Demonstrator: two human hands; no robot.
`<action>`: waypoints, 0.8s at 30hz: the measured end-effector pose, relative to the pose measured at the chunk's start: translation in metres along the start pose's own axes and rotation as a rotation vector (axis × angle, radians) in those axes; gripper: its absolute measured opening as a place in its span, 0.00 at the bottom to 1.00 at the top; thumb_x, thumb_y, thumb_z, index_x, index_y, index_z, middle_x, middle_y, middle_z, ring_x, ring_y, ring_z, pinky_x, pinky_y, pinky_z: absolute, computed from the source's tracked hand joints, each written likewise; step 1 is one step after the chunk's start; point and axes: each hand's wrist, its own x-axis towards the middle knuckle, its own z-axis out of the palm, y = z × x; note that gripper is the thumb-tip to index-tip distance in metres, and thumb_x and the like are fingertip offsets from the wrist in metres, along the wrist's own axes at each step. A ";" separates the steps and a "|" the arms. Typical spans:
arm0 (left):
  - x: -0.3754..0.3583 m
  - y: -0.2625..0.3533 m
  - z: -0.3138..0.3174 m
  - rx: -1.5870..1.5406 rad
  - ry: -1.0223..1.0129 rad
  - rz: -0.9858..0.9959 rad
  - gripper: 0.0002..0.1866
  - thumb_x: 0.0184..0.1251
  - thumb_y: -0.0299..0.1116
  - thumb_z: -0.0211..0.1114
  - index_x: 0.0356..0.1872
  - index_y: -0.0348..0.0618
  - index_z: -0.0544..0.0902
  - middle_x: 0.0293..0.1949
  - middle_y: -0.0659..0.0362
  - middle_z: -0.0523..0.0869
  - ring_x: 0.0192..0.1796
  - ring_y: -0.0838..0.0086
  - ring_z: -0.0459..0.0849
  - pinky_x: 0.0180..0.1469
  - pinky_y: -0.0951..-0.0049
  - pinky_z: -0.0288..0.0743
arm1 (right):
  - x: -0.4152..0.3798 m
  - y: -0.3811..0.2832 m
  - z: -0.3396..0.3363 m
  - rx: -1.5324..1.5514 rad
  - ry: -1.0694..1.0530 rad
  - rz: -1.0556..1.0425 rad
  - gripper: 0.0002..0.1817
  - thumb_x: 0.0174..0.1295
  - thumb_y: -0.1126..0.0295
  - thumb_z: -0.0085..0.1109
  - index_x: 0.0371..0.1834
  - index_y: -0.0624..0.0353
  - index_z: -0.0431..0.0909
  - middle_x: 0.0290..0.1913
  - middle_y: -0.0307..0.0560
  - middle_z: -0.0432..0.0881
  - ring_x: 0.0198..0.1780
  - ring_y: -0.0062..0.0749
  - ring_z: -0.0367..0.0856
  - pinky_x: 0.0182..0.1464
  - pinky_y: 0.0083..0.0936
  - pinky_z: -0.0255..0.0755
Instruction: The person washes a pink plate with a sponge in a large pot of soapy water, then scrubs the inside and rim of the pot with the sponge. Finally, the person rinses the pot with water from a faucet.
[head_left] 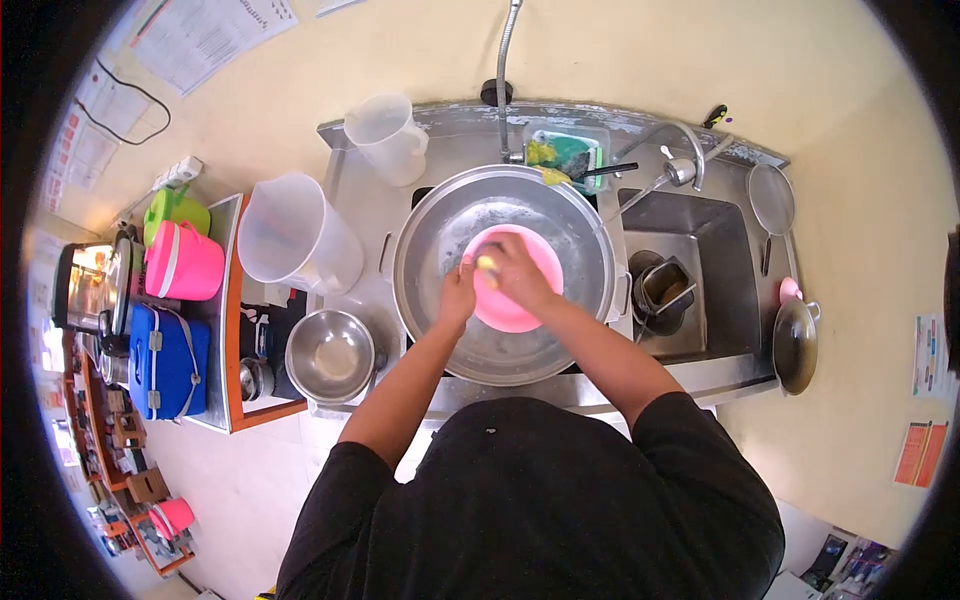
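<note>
A large round metal basin (425,225) with side handles stands on the steel counter, its inside wet-looking. Within it is a round pink bowl (530,310). My left hand (458,292) is closed at the bowl's left rim, thumb up. Over the bowl's inside, my right hand (520,268) is slightly blurred, its fingers closed around a small yellow sponge (487,263). The part of the sponge under my fingers is hidden.
Right of the basin is a sink (722,270) with dark dishes (662,285) and a faucet (682,170). Left stand a metal bowl (330,355) and plastic pitchers (295,230). Behind sits a sponge tub (578,150). A wok (796,345) hangs far right.
</note>
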 end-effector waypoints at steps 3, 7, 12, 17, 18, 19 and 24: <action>0.012 -0.020 -0.008 -0.152 -0.002 -0.068 0.33 0.86 0.55 0.47 0.40 0.30 0.85 0.29 0.55 0.83 0.37 0.70 0.80 0.47 0.63 0.75 | 0.012 -0.016 -0.008 -0.046 -0.079 -0.095 0.21 0.49 0.81 0.68 0.49 0.57 0.80 0.56 0.53 0.77 0.64 0.54 0.74 0.66 0.44 0.72; -0.003 -0.002 -0.027 0.062 -0.049 0.029 0.33 0.86 0.54 0.47 0.40 0.29 0.85 0.27 0.55 0.82 0.35 0.71 0.80 0.45 0.64 0.76 | 0.006 0.013 -0.037 -0.182 -0.051 0.076 0.25 0.46 0.81 0.69 0.50 0.57 0.77 0.60 0.56 0.74 0.66 0.58 0.72 0.68 0.47 0.70; -0.001 0.002 -0.026 0.110 -0.089 0.175 0.33 0.85 0.55 0.51 0.39 0.28 0.84 0.27 0.51 0.86 0.36 0.70 0.85 0.43 0.64 0.78 | -0.005 0.014 -0.039 -0.125 0.005 0.241 0.28 0.47 0.79 0.71 0.55 0.58 0.76 0.62 0.57 0.73 0.65 0.60 0.72 0.69 0.47 0.70; 0.018 0.028 -0.036 0.306 -0.469 0.069 0.25 0.81 0.52 0.59 0.47 0.34 0.87 0.36 0.56 0.90 0.42 0.69 0.88 0.49 0.65 0.79 | 0.028 0.010 -0.052 0.028 -0.296 -0.020 0.30 0.47 0.78 0.74 0.57 0.54 0.78 0.60 0.52 0.77 0.64 0.54 0.74 0.66 0.41 0.73; 0.021 0.036 -0.037 0.244 -0.519 0.014 0.24 0.81 0.51 0.60 0.51 0.36 0.86 0.40 0.58 0.90 0.44 0.68 0.88 0.52 0.66 0.79 | 0.034 0.015 -0.052 0.024 -0.315 -0.002 0.31 0.46 0.78 0.74 0.58 0.53 0.78 0.59 0.51 0.78 0.64 0.53 0.75 0.65 0.40 0.73; 0.020 0.039 -0.037 0.007 -0.500 0.001 0.22 0.79 0.48 0.63 0.55 0.37 0.84 0.43 0.58 0.90 0.46 0.70 0.87 0.52 0.65 0.80 | 0.034 0.020 -0.055 -0.001 -0.196 0.022 0.30 0.48 0.78 0.74 0.58 0.54 0.78 0.57 0.52 0.80 0.63 0.54 0.77 0.63 0.40 0.74; -0.007 0.006 -0.019 -0.434 -0.461 0.082 0.31 0.74 0.36 0.66 0.75 0.42 0.67 0.62 0.57 0.81 0.59 0.72 0.82 0.56 0.65 0.81 | 0.033 0.028 -0.064 0.101 0.282 0.676 0.29 0.53 0.78 0.72 0.60 0.57 0.75 0.57 0.57 0.78 0.61 0.60 0.78 0.62 0.45 0.74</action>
